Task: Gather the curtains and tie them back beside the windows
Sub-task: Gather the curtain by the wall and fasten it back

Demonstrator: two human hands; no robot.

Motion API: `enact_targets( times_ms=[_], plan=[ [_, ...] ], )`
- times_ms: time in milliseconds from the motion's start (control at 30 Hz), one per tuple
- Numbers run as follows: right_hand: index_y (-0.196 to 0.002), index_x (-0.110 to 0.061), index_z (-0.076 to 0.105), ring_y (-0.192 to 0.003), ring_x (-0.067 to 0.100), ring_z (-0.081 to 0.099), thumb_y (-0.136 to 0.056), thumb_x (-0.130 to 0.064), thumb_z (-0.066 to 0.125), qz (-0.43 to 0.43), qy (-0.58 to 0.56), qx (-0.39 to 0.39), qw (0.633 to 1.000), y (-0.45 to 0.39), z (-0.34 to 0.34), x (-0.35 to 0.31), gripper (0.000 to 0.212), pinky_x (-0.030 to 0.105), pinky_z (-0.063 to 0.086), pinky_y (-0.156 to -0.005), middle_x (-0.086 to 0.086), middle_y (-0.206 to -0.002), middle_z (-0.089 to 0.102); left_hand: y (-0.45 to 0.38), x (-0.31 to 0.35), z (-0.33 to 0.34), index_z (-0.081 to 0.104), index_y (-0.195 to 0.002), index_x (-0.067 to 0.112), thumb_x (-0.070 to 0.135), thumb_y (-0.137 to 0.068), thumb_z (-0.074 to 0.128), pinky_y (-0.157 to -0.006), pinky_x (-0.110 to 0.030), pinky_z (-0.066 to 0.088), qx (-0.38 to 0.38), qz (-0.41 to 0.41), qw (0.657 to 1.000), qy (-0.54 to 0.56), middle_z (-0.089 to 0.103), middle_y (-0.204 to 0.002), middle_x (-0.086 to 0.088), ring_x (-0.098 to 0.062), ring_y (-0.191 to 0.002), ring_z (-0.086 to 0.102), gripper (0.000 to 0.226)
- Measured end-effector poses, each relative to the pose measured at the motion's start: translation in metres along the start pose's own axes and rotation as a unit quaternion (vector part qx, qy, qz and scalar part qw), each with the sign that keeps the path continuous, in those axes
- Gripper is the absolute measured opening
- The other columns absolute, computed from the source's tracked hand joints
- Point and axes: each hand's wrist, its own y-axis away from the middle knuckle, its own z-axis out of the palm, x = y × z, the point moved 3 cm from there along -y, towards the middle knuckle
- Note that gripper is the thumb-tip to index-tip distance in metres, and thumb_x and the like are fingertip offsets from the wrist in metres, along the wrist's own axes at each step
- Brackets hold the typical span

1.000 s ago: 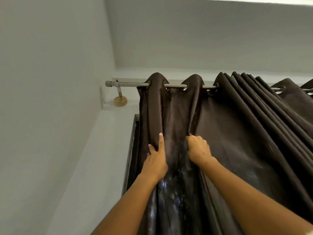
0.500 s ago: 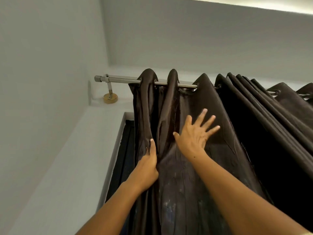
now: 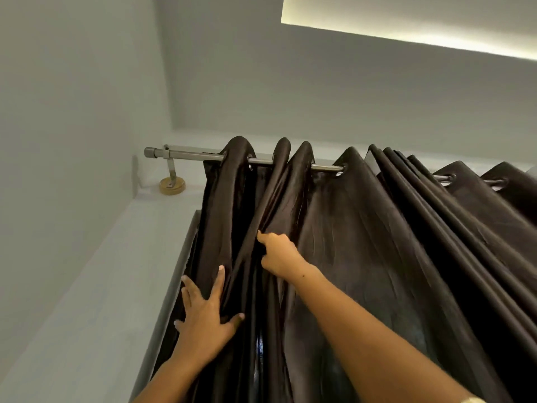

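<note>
A dark brown eyelet curtain [image 3: 363, 242] hangs in folds from a metal rod [image 3: 186, 155] near the ceiling. My left hand [image 3: 206, 321] lies flat with fingers spread on the leftmost fold, pressing it toward the window edge. My right hand [image 3: 279, 254] is higher up, fingers pinched on the second fold just below the rod. Further folds bunch together to the right [image 3: 421, 199]. The window behind the curtain is hidden.
A rod bracket on a round wooden base [image 3: 172, 186] is fixed to the wall at the left. The side wall [image 3: 72, 170] stands close on the left. A dark window frame edge [image 3: 186, 257] shows beside the curtain. A lit ceiling recess [image 3: 406, 21] glows above.
My right hand went from spread open on the cloth to pinching a fold farther left. My left hand let go of its fold and now lies flat and lower. The folds have shifted.
</note>
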Motion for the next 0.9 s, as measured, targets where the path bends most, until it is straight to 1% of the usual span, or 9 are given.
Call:
enact_targets(
  times_ms=[100,200,267,367,467,567,667,800,900],
  plan=[
    [-0.147,-0.031,0.031,-0.139,0.054,-0.006,-0.089,-0.027,0.06,0.101,0.049,0.076,0.991,0.009,-0.007,0.022,0.065,0.071,0.004,-0.107,0.017,-0.158,-0.012,-0.002,0.003,0.004,-0.032,-0.125,0.055,0.04,-0.085,0.065,-0.111,-0.059,0.022,-0.023,0.025,0.997,0.069,-0.026,-0.15,-0.023,-0.038,-0.143,-0.012,0.106],
    [-0.151,-0.03,0.001,-0.136,0.057,-0.013,-0.073,-0.058,0.071,0.24,-0.005,0.168,0.956,0.018,-0.011,0.053,0.108,0.072,0.006,-0.104,0.024,-0.151,-0.029,-0.002,0.012,0.002,-0.034,-0.126,0.054,0.022,-0.086,0.063,-0.109,-0.045,0.032,-0.035,0.033,0.994,0.102,-0.024,-0.152,-0.022,-0.037,-0.144,-0.005,0.11],
    [-0.148,-0.022,-0.02,-0.138,0.056,-0.007,-0.068,-0.059,0.075,0.306,-0.1,0.168,0.932,0.024,-0.017,0.073,0.13,0.069,0.01,-0.106,0.026,-0.149,-0.031,-0.001,0.018,0.001,-0.035,-0.126,0.053,0.014,-0.086,0.06,-0.096,-0.033,0.044,-0.026,0.043,0.994,0.101,-0.024,-0.152,-0.021,-0.039,-0.144,0.002,0.11],
    [-0.147,-0.014,-0.025,-0.139,0.048,0.019,-0.085,-0.03,0.07,0.345,-0.192,0.07,0.916,0.029,-0.016,0.091,0.114,0.053,0.026,-0.109,0.031,-0.153,-0.013,0.001,0.022,0.0,-0.039,-0.119,0.056,0.009,-0.088,0.054,-0.069,-0.018,0.045,-0.028,0.06,0.994,0.092,-0.023,-0.153,-0.019,-0.047,-0.134,0.028,0.109],
    [-0.147,-0.012,0.024,-0.123,0.04,0.046,-0.093,-0.015,0.053,0.224,-0.093,0.019,0.97,0.022,-0.008,0.065,0.061,0.042,0.041,-0.1,0.023,-0.139,0.042,0.004,0.03,-0.002,-0.038,-0.126,0.052,0.012,-0.094,0.044,-0.088,-0.039,0.049,-0.042,0.083,0.993,0.079,-0.019,-0.154,-0.019,-0.047,-0.123,0.042,0.097],
    [-0.129,-0.007,0.049,-0.115,0.038,0.053,-0.09,-0.006,0.049,0.104,-0.117,0.037,0.987,0.007,-0.008,0.016,0.039,0.039,0.046,-0.093,0.02,-0.126,0.056,0.011,0.047,0.001,-0.03,-0.135,0.049,0.051,-0.097,0.033,-0.112,-0.044,0.025,-0.064,0.114,0.984,0.122,-0.016,-0.156,-0.012,-0.034,-0.143,0.014,0.074],
    [-0.137,-0.006,0.044,-0.123,0.035,0.048,-0.092,-0.001,0.045,0.049,-0.16,-0.018,0.986,0.004,-0.015,-0.013,0.046,0.034,0.042,-0.098,0.018,-0.135,0.051,0.012,0.061,0.001,-0.029,-0.139,0.042,0.086,-0.068,0.043,-0.117,-0.042,0.015,-0.062,0.112,0.978,0.163,-0.012,-0.158,0.0,-0.017,-0.146,-0.005,0.11],
    [-0.133,-0.013,0.052,-0.133,0.035,0.036,-0.099,-0.048,0.036,0.045,-0.049,-0.061,0.996,0.026,-0.018,0.004,0.051,0.042,0.031,-0.105,0.015,-0.145,0.042,0.01,0.067,0.003,-0.031,-0.141,0.022,0.018,-0.091,0.055,-0.101,-0.028,0.039,-0.062,0.091,0.989,0.096,-0.016,-0.156,-0.017,-0.032,-0.137,0.03,0.099],
    [-0.135,-0.029,0.05,-0.144,0.043,-0.003,-0.095,-0.062,0.025,0.12,0.08,0.141,0.979,0.056,-0.022,0.028,0.057,0.064,0.0,-0.11,0.014,-0.159,0.004,0.022,0.07,0.001,-0.029,-0.142,0.017,-0.001,-0.092,0.044,-0.095,-0.044,0.045,-0.044,0.064,0.995,0.058,-0.027,-0.15,-0.021,-0.041,-0.126,0.042,0.09]
  ],
)
